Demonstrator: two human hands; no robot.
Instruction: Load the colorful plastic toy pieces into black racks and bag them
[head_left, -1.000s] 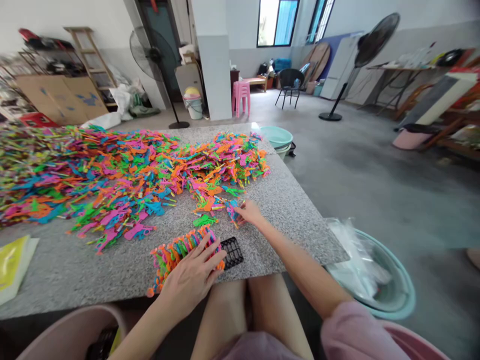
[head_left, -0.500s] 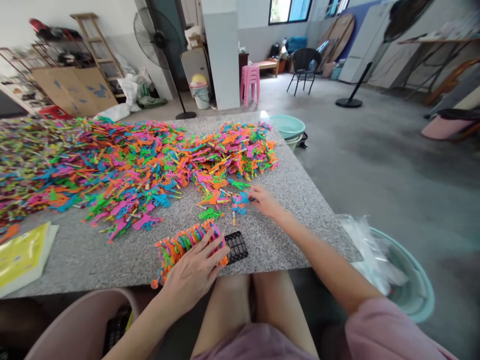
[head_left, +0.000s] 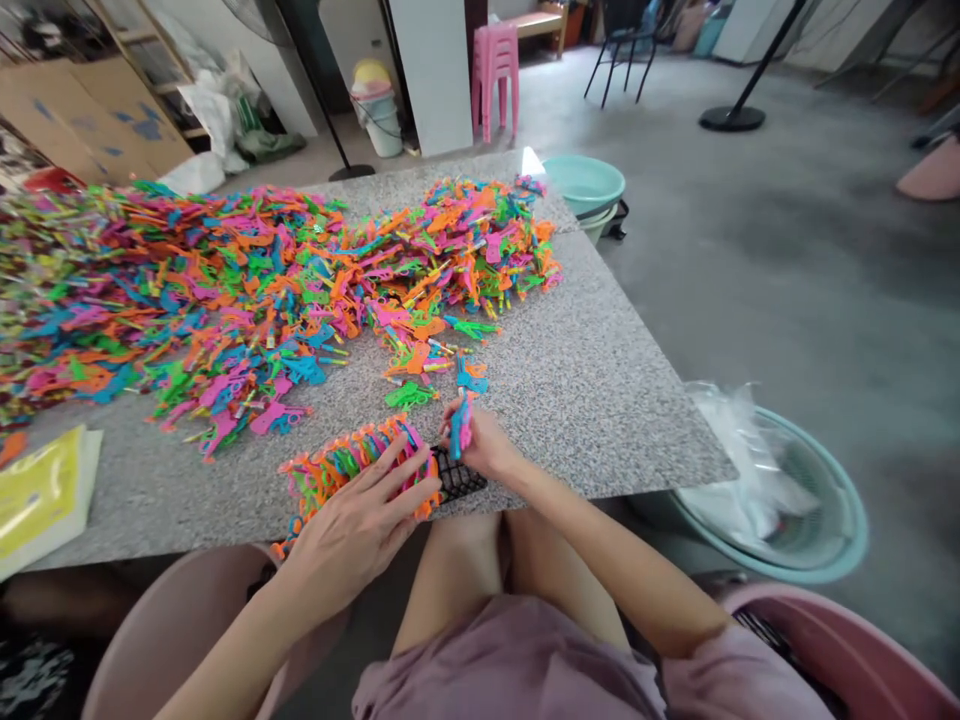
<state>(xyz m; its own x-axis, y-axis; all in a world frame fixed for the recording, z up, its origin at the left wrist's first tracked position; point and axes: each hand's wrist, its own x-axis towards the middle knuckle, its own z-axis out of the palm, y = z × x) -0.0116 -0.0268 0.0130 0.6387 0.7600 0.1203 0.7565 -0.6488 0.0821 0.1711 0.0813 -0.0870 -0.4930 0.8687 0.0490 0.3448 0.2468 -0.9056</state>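
A row of colourful plastic toy pistols point(head_left: 341, 455) stands packed side by side on a black grid tray point(head_left: 459, 478) near the table's front edge. Over the row's right end lies my left hand point(head_left: 367, 510), its fingers stretched out and slightly apart, touching the toys. My right hand point(head_left: 484, 440) is closed on blue and pink toy pistols point(head_left: 460, 428), held upright just above the bare right part of the tray. A blue toy pistol point(head_left: 472, 375) and a green one point(head_left: 411, 395) lie on the table beyond my hands.
A large heap of toy pistols point(head_left: 285, 270) spreads over the grey speckled table point(head_left: 622, 400). At left lies a yellow packet point(head_left: 41, 490). Pink tubs point(head_left: 180, 620) stand below the table edge; a teal basket point(head_left: 847, 530) with clear bags is at right. Behind is a teal basin point(head_left: 585, 180).
My right hand has come back from the loose pistols to the tray, carrying blue and pink ones. My left hand stays on the row. The view has tilted downward.
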